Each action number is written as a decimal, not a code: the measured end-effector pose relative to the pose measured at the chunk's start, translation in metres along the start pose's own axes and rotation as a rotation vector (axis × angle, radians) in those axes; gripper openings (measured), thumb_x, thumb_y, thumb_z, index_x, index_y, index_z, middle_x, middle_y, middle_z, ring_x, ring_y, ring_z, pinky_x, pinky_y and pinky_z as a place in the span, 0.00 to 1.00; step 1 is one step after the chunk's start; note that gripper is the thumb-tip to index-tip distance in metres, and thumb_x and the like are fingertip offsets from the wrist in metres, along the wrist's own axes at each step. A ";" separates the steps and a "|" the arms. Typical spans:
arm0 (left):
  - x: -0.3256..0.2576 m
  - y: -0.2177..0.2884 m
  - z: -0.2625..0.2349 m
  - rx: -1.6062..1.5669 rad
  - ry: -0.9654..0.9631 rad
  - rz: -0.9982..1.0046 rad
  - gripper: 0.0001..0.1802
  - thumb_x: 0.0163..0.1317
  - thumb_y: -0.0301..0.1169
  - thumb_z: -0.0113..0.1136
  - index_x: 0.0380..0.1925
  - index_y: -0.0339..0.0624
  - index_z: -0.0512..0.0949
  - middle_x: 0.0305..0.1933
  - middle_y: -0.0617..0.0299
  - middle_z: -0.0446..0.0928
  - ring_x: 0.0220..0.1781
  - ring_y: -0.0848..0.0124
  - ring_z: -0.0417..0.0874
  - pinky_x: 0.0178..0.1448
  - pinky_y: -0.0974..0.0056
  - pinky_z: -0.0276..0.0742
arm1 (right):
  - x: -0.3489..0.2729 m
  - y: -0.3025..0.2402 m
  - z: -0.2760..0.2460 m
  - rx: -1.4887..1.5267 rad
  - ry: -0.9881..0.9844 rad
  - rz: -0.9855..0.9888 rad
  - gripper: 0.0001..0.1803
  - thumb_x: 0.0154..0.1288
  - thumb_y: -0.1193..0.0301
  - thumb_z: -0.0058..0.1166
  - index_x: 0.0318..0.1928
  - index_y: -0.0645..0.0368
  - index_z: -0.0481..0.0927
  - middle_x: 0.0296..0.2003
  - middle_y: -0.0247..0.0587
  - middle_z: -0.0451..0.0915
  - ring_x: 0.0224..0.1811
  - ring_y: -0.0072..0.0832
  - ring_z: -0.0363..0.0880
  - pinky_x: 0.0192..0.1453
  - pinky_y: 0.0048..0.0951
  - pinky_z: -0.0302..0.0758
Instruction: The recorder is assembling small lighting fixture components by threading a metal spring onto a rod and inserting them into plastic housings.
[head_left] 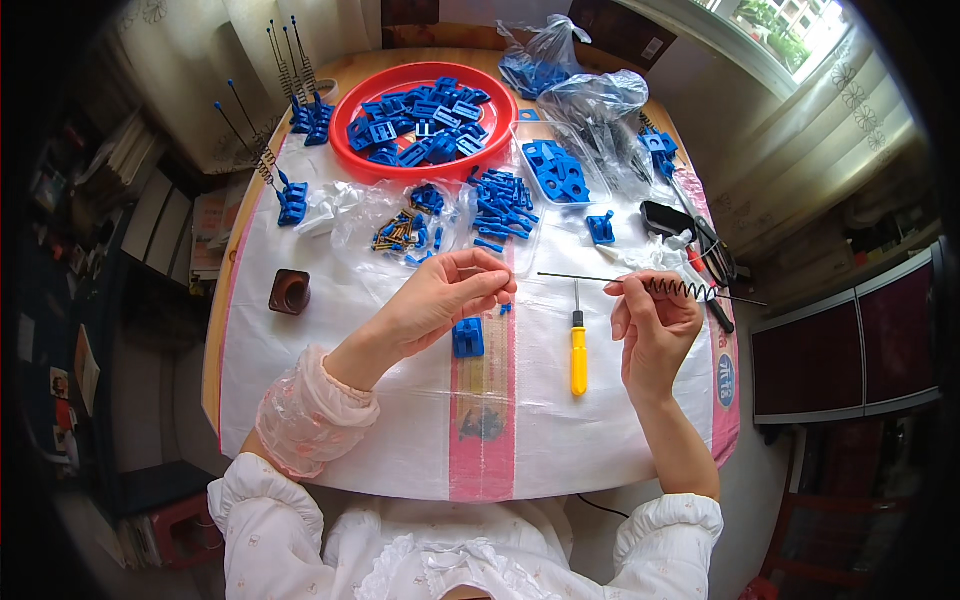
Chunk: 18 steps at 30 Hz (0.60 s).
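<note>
A thin black rod with a coiled spring (pixel 682 290) around part of it lies across my right hand (pixel 655 325), pinched between thumb and fingers. Its bare end points left toward my left hand (pixel 455 297), whose thumb and fingertips are pressed together. Whatever they hold, if anything, is too small or hidden to name. Below my left fingers sits a blue plastic bracket (pixel 468 338), with a tiny blue piece (pixel 506 309) beside it. A yellow-handled screwdriver (pixel 578 355) lies between my hands, its tip pointing away from me.
A red basin (pixel 340 150) of blue parts stands at the back. Nearer are blue pegs (pixel 503 205), brass screws (pixel 398 232), a clear tray of blue plates (pixel 556 172) and a single blue bracket (pixel 600 229). Scissors (pixel 712 250) lie right, a small brown cup (pixel 290 291) left.
</note>
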<state>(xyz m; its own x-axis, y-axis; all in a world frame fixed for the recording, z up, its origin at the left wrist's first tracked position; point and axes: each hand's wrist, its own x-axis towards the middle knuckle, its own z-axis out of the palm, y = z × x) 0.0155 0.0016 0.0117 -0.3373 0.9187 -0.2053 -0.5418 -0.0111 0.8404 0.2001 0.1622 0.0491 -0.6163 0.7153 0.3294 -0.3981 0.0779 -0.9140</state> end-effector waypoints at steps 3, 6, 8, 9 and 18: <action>0.000 0.000 0.000 0.075 0.025 0.014 0.08 0.66 0.29 0.63 0.42 0.39 0.80 0.41 0.62 0.81 0.42 0.78 0.82 0.50 0.72 0.81 | 0.000 0.000 0.000 0.014 0.001 0.002 0.01 0.64 0.81 0.58 0.35 0.65 0.79 0.29 0.48 0.85 0.16 0.17 0.74 0.20 0.18 0.69; -0.002 -0.001 0.001 0.050 0.013 0.018 0.08 0.66 0.29 0.63 0.43 0.39 0.81 0.39 0.63 0.82 0.40 0.78 0.83 0.48 0.72 0.82 | 0.000 0.002 -0.002 0.015 -0.010 0.005 0.01 0.64 0.81 0.58 0.35 0.65 0.79 0.29 0.48 0.85 0.16 0.18 0.74 0.20 0.18 0.69; -0.002 -0.003 0.000 -0.030 0.009 0.010 0.08 0.66 0.28 0.62 0.44 0.38 0.82 0.39 0.63 0.82 0.40 0.78 0.83 0.47 0.73 0.83 | -0.001 0.000 -0.001 0.019 -0.015 -0.002 0.00 0.64 0.81 0.57 0.35 0.66 0.79 0.29 0.48 0.85 0.16 0.18 0.74 0.20 0.18 0.69; -0.002 -0.002 0.000 -0.063 0.017 -0.010 0.08 0.66 0.28 0.62 0.44 0.38 0.82 0.39 0.63 0.82 0.41 0.78 0.83 0.48 0.73 0.83 | -0.001 0.000 0.000 0.021 -0.018 -0.007 0.00 0.64 0.81 0.57 0.35 0.66 0.79 0.29 0.49 0.85 0.16 0.18 0.74 0.20 0.18 0.69; -0.004 0.004 0.007 -0.071 0.098 -0.040 0.11 0.64 0.25 0.64 0.46 0.37 0.81 0.42 0.58 0.83 0.45 0.73 0.85 0.52 0.72 0.83 | -0.001 -0.003 -0.001 0.020 -0.030 -0.014 0.00 0.64 0.82 0.56 0.35 0.67 0.79 0.29 0.49 0.84 0.16 0.18 0.74 0.20 0.18 0.69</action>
<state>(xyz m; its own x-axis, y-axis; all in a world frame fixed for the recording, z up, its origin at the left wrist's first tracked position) 0.0198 0.0003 0.0196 -0.3863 0.8760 -0.2887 -0.6084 -0.0067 0.7936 0.2026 0.1616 0.0514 -0.6307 0.6930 0.3492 -0.4201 0.0735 -0.9045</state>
